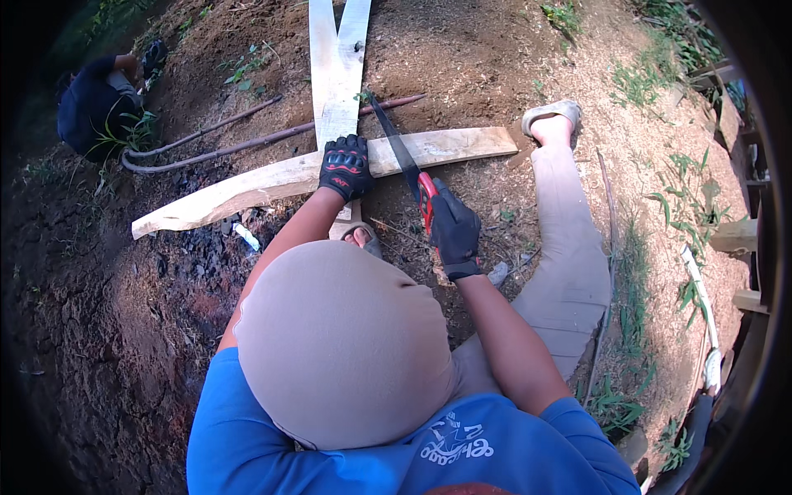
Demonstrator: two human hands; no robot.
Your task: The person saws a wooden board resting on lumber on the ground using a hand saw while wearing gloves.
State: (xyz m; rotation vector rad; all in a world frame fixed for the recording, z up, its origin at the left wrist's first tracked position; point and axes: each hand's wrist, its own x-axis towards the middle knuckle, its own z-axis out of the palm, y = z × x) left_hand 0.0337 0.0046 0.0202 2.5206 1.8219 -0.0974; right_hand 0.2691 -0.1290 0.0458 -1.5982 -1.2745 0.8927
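Observation:
A long, slightly curved wooden plank [247,186] lies crosswise on the ground ahead of me. My left hand [346,167], in a black glove with red trim, presses on its middle, fingers closed over the far edge. In my gloved right hand [454,231] is the red handle of a handsaw [398,147]. Its dark blade slants across the plank just right of my left hand, pointing away from me. Whether its teeth are in the wood, I cannot tell. Pale boards [337,78] forming a narrow V extend from the plank away from me.
A bent brown rod [223,142] lies beyond the plank. At the far left a person in dark clothes [97,107] crouches. My bent left knee [346,346] rises in front, while my right leg [569,247] stretches forward. Timber pieces [734,236] stand along the right side.

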